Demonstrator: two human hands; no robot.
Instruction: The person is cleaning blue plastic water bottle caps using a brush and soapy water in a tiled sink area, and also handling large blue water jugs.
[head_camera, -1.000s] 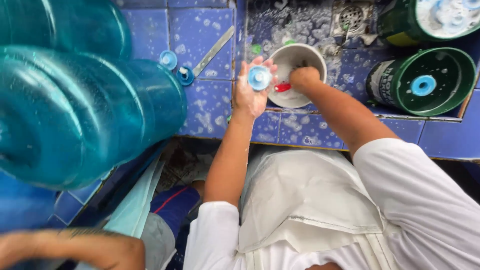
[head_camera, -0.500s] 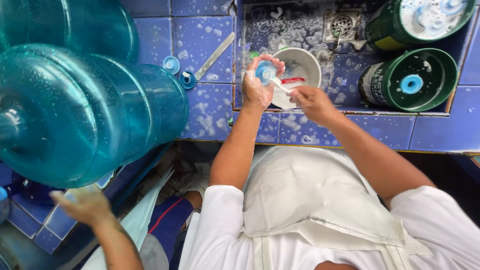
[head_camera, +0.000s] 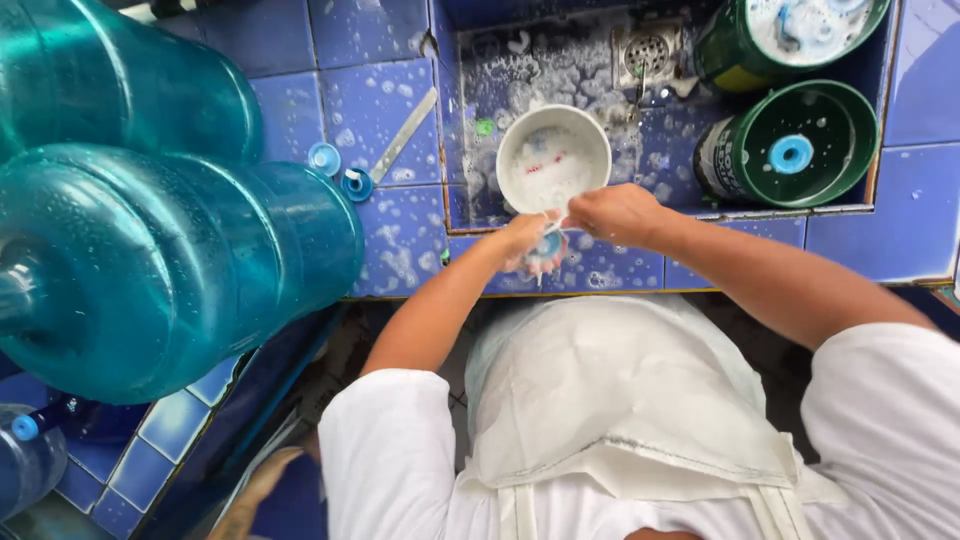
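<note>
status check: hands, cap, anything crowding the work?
Left hand grips small blue cap. Right hand scrubbing it. White soapy bowl just behind; nothing blocking.

Blue tiled counter (head_camera: 380, 90) — soapy, wet — in daylight.

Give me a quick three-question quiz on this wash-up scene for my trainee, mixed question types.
1. True or false: the left hand and right hand meet over a small blue cap.
2. Where is the white bowl? A) in the soapy tiled sink B) on the big blue bottles C) inside a green tub
3. Fill in: two loose blue caps lie on the tiles beside a metal ____.

Key: 1 true; 2 A; 3 strip.
</note>
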